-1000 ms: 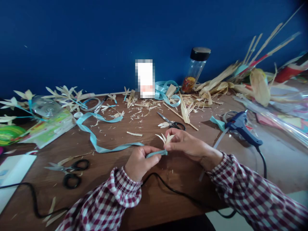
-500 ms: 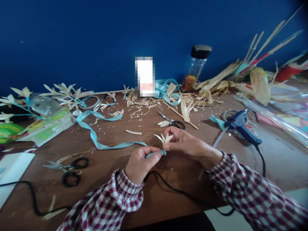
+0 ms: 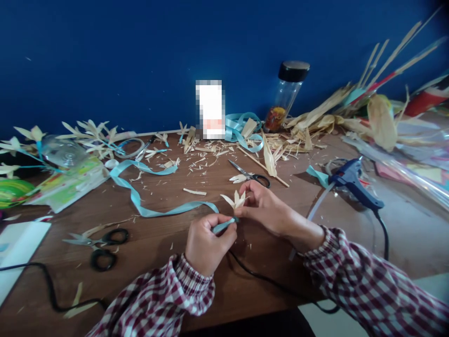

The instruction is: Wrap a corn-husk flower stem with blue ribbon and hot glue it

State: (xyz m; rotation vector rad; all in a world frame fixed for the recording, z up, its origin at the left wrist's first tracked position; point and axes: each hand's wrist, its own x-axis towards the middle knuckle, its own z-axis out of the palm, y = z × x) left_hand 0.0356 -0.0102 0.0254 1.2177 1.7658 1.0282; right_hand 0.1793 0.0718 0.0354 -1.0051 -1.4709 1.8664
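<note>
My left hand (image 3: pixel 206 241) is closed, pinching the end of a long light-blue ribbon (image 3: pixel 154 206) that trails left across the brown table (image 3: pixel 168 262). My right hand (image 3: pixel 266 208) is closed on the base of a small pale husk flower (image 3: pixel 235 200), petals pointing up. The ribbon end meets the flower's base between both hands, just above the tabletop. Both sleeves are red-and-white checked.
Black-handled scissors (image 3: pixel 100 243) lie at the left, smaller scissors (image 3: pixel 250 175) behind the hands. A blue glue gun (image 3: pixel 354 185) rests at the right, its black cord (image 3: pixel 266 281) running under my wrists. Husk scraps, finished flowers (image 3: pixel 87 133) and a black-lidded jar (image 3: pixel 286 96) line the back.
Both hands have shifted slightly left with the flower and ribbon end; the ribbon's end has tilted upward towards the flower's base. The grips are unchanged.
</note>
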